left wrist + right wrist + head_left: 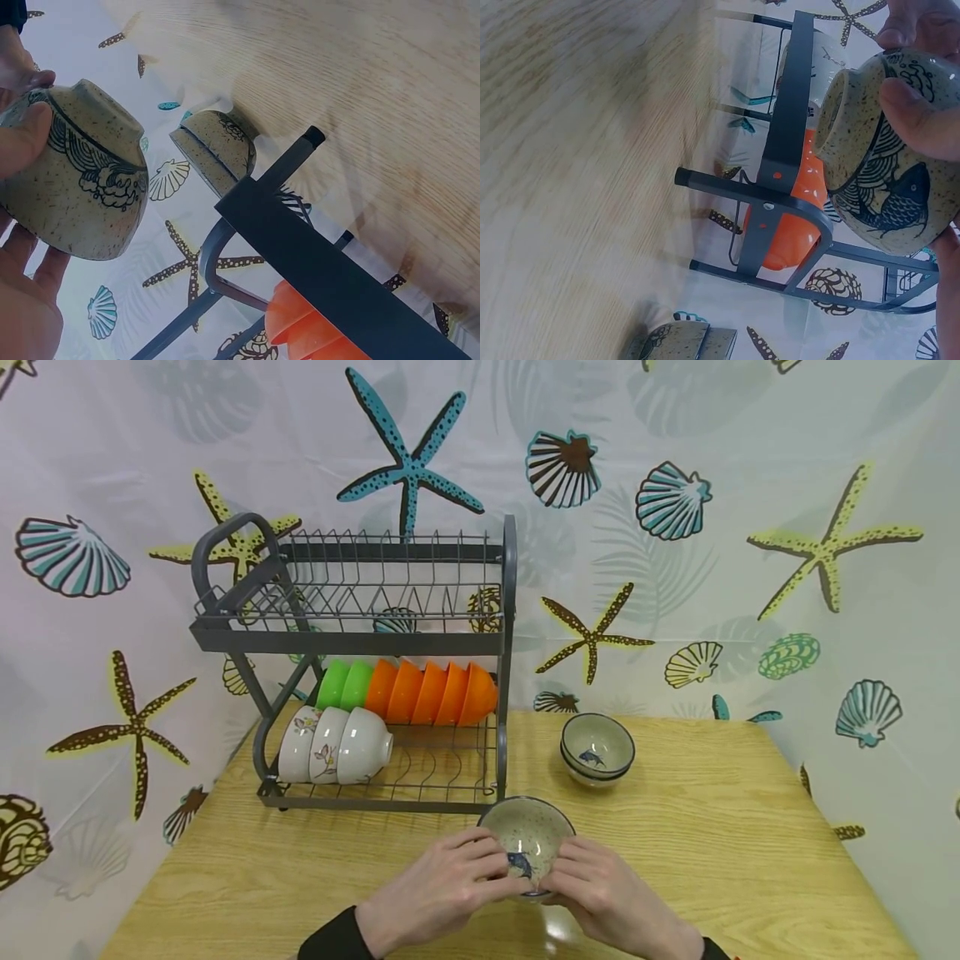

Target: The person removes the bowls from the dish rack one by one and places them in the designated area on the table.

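Note:
Both hands hold a speckled grey-beige bowl (pixel 528 827) with a dark rim and a blue fish painted inside, in front of the rack's right front corner. The left hand (pixel 457 887) grips its left side, fingers over the rim. On the opposite side the right hand (pixel 596 887) grips the rim in the same way. Wave and fish patterns show on the bowl's outside (pixel 900 161) in the right wrist view, where a thumb presses against the wall. From the left wrist, the bowl (pixel 97 180) appears raised above the table, with fingers at its rim and thumb on its side.
A two-tier grey dish rack (pixel 352 643) stands at the left. Its lower tier holds green bowls (pixel 345 685), several orange bowls (pixel 431 693) and white flowered bowls (pixel 330 746). Two nested speckled bowls (pixel 597 747) sit on the wooden table (pixel 712 827) right of the rack.

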The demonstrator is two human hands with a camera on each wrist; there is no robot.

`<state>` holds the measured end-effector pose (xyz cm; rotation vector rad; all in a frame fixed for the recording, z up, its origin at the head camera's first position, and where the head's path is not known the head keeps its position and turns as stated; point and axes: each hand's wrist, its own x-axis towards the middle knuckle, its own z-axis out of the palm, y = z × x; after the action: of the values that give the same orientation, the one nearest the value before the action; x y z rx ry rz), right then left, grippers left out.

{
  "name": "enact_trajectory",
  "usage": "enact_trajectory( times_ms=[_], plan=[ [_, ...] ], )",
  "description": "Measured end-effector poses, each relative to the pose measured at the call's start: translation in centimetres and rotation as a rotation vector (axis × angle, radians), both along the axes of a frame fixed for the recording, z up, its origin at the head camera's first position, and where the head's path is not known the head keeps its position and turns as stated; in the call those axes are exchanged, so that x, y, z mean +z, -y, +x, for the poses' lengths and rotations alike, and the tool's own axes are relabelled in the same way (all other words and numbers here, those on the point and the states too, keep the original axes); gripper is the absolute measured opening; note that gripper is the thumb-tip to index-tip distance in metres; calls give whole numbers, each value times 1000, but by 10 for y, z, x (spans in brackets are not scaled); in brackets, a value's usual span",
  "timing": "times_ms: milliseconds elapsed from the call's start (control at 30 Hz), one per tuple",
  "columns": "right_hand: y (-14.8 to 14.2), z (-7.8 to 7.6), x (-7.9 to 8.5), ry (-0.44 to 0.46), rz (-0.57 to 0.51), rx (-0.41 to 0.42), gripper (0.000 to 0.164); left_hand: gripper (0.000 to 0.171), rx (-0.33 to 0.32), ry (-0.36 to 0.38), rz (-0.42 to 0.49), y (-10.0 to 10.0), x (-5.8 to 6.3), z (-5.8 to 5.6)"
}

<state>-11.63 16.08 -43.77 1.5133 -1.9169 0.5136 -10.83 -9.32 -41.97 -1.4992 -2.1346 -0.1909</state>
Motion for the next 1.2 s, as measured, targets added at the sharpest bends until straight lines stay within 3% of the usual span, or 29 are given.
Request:
enact_trajectory(
  times_ms=[333,633,767,900,1200],
  plan=[
    [-17,0,-6,45,5,-84,34,75,153,81,47,13,-7,-9],
    [-45,-13,-8,102,-56,-178,30,74,323,203,50,34,-15,-18],
    [-57,-23,-8,106,-70,-228,10,73,352,235,53,38,-19,-20],
    [-66,-32,-7,98,-67,-280,38,73,384,270,37,42,-24,-22],
    [-79,-53,0,57,-65,-367,38,74,418,296,17,46,-29,-26]
  ],
)
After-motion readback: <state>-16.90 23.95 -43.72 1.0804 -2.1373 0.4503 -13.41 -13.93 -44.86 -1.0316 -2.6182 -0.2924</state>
